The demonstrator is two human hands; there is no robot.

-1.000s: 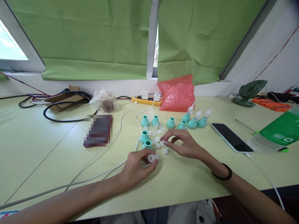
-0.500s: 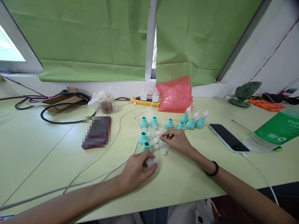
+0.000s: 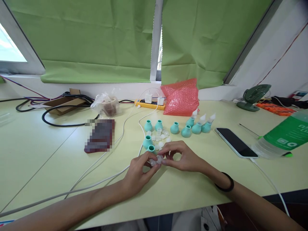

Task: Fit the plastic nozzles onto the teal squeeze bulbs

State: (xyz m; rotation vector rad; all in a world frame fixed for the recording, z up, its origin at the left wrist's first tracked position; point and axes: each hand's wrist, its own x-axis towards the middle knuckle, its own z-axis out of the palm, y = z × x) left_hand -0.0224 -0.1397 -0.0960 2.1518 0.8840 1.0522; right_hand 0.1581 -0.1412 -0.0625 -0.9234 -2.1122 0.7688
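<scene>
Between the thumb and fingers of my left hand (image 3: 138, 175) is a clear plastic fitting (image 3: 152, 162), held just above the table. My right hand (image 3: 186, 157) meets it from the right, its fingertips pinching a small translucent plastic piece (image 3: 160, 159) against the fitting. The fingers partly hide both parts. Right behind my left fingers stands an open-necked teal rubber bulb (image 3: 151, 149); several similar ones stand farther back. Loose translucent parts (image 3: 157, 138) lie among them. At the back right, teal bulbs (image 3: 196, 128) carry clear pointed tips (image 3: 202, 119).
A white cable (image 3: 108, 179) crosses the table on the left. To the right lie a phone (image 3: 237, 142) on its charging lead and a tilted bottle with a green label (image 3: 284, 134). Behind are a power strip (image 3: 150, 105), red bubble wrap (image 3: 180, 98) and a small fan (image 3: 255, 96).
My right hand has come from the loose parts toward me and left, and its fingertips now meet the fitting in my left hand. The left hand has stayed nearly in place.
</scene>
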